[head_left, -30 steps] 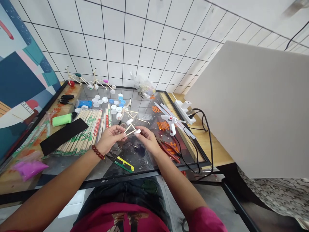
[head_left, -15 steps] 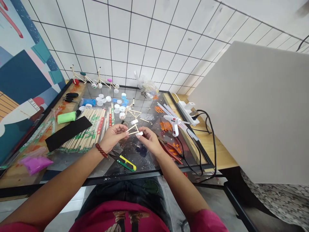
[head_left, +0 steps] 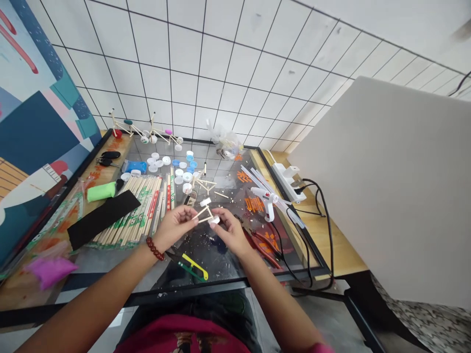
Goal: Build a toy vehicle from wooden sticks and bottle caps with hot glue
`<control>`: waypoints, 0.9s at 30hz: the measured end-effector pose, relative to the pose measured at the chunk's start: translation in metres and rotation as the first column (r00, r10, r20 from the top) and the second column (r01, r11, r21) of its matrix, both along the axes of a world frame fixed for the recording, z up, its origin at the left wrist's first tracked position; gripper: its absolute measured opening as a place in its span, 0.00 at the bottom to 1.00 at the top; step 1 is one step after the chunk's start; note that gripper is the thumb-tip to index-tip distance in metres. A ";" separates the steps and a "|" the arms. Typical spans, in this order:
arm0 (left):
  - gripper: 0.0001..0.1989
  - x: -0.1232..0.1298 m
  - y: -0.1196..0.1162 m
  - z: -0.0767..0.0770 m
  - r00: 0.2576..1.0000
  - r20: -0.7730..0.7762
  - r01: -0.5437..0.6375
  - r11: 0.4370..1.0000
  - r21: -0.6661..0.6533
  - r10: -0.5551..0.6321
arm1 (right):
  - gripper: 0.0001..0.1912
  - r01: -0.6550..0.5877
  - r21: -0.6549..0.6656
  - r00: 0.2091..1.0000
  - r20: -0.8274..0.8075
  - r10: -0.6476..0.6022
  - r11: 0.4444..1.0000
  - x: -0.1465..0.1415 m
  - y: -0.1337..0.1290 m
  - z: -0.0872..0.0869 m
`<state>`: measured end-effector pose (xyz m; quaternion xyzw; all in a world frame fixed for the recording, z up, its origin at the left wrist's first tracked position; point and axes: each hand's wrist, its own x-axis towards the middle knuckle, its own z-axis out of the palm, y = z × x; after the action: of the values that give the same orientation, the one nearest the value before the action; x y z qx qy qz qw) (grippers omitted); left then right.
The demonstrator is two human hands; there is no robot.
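Note:
Between my hands is a small wooden stick frame (head_left: 204, 214) with a white cap at its upper end and another at its lower right. My left hand (head_left: 175, 226) pinches the left ends of its sticks. Fingers of my right hand (head_left: 231, 230) close on the lower right white cap (head_left: 214, 220). Just beyond, another stick frame (head_left: 205, 184) lies on the glass table top (head_left: 162, 279). Green and yellow snips (head_left: 189, 264) lie near my left wrist, and red-handled pliers (head_left: 263, 245) are right of my right hand.
A white glue gun (head_left: 268, 200), glue sticks and a power strip (head_left: 289, 181) with black cables are at the right. Packed chopsticks (head_left: 128, 211), a black strip (head_left: 103, 219) and clay packs are at the left. Bottle caps (head_left: 159, 162) and stick bicycles (head_left: 127, 128) stand farther back.
The view has tilted, so the table and hands appear lower. Both hands still hold the stick frame, which is turned slightly, showing more of its caps.

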<state>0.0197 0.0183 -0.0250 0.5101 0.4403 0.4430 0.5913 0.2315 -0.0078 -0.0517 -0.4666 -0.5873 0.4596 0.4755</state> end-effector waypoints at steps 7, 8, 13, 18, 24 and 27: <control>0.10 0.001 -0.005 -0.001 0.994 -0.085 0.063 0.998 0.013 -0.062 | 0.21 0.014 -0.004 0.994 0.105 -0.013 1.000 0.004 -0.009 0.003; 0.09 0.001 -0.006 -0.001 0.993 -0.105 0.062 0.998 0.016 -0.060 | 0.21 0.014 0.000 0.993 0.115 -0.014 1.000 0.004 -0.009 0.002; 0.06 0.001 -0.007 -0.001 0.976 -0.212 0.054 0.998 0.045 -0.043 | 0.15 0.034 0.051 0.980 0.195 -0.044 0.998 0.006 -0.010 0.000; 0.06 0.000 -0.009 0.000 0.957 -0.290 0.040 0.995 0.088 -0.012 | 0.15 -0.008 0.119 0.958 0.287 -0.026 0.993 0.004 -0.009 0.013; 0.07 -0.002 -0.007 -0.001 0.930 -0.365 0.014 0.992 0.124 0.032 | 0.14 -0.098 0.155 0.926 0.377 0.033 0.983 0.001 -0.005 0.020; 0.06 -0.002 -0.007 0.001 0.928 -0.372 0.015 0.990 0.141 0.038 | 0.13 -0.089 0.196 0.914 0.406 0.002 0.977 -0.001 -0.006 0.019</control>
<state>0.0173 0.0115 -0.0241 0.6229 0.5154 0.3713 0.4566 0.2310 -0.0133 -0.0325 -0.4845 -0.7288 0.2998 0.3799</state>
